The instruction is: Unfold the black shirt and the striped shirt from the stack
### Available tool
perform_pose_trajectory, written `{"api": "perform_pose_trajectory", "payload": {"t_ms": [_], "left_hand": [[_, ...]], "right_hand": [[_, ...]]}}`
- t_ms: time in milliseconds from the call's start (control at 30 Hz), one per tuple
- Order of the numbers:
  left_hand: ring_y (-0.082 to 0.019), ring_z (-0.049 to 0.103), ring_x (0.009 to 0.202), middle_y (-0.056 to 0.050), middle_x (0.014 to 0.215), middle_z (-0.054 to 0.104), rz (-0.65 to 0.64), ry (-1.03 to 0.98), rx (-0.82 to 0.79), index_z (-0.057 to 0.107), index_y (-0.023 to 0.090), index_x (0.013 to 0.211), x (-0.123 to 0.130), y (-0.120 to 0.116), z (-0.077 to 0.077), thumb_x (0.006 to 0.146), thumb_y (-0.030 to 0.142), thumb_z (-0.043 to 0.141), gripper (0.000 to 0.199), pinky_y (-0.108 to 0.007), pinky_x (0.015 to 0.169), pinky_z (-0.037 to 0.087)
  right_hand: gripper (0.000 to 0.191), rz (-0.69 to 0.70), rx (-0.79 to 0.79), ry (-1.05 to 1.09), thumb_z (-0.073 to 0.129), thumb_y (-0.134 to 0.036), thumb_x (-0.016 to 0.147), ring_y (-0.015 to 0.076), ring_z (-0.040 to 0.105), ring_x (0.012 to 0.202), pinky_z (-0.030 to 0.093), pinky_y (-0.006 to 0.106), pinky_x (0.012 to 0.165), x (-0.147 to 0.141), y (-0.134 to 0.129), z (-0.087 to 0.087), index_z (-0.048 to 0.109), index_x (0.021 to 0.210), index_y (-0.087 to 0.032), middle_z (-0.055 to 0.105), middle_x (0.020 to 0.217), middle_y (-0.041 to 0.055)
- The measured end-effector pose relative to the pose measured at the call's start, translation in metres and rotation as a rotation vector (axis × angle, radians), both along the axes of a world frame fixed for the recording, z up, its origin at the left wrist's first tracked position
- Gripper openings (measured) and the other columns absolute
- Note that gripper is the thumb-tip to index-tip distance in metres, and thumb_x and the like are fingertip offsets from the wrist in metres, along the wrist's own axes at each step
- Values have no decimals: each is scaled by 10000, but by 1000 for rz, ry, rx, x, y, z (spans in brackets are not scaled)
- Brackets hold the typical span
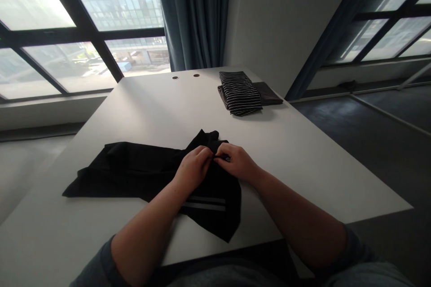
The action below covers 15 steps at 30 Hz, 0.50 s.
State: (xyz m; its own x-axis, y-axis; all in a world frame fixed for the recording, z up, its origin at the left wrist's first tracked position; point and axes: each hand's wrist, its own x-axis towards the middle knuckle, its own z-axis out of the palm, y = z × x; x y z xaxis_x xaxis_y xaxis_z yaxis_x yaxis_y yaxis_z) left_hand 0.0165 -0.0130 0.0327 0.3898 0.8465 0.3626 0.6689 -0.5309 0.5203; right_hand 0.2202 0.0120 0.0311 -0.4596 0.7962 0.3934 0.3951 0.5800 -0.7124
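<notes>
A black garment [144, 168] with two grey stripes near one end lies spread and rumpled across the white table, its exact kind hard to make out. My left hand [193, 166] pinches its fabric near the right end, fingertips closed. Right beside it, my right hand [235, 160] is closed on the same cloth, thumb and fingers pressed together. The two sets of fingertips nearly meet, and a small dark fold of the garment shows between them. What lies under the fingers is hidden.
Farther back on the white table [161, 112] lies a folded black-and-white striped cloth [239, 93] on top of a folded dark cloth [269, 94]. Two round cable holes are near the far edge. Windows, a blue curtain [198, 13] and a wall stand beyond.
</notes>
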Motion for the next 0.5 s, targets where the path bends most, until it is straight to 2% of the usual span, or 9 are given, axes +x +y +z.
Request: {"api": "perform_pose_trajectory", "payload": {"t_ms": [233,400,500], "left_hand": [[-210,641,855,-54,985,656,140,173,-26,600,237,935,4,-7,9,957,105,477,181,-328,742,462],[-204,651,854,-45,978,660,164,125,-43,594,241,929,2,-6,9,949,115,492,163,-323,739,469],[-207,667,886,-41,988,681,123,53,-60,589,242,942,0,-4,8,953,140,511,129,-325,773,489]], "right_hand": [[133,-3,34,6,649,-188,896,154,567,756,431,281,711,-4,-4,0,578,785,-207,610,799,-6],[140,51,56,-45,644,-152,888,153,578,754,443,283,717,-7,-6,-1,574,782,-210,614,796,-7],[148,59,93,-56,642,-142,893,160,585,770,461,288,730,-6,-5,-3,574,782,-213,614,811,-1]]}}
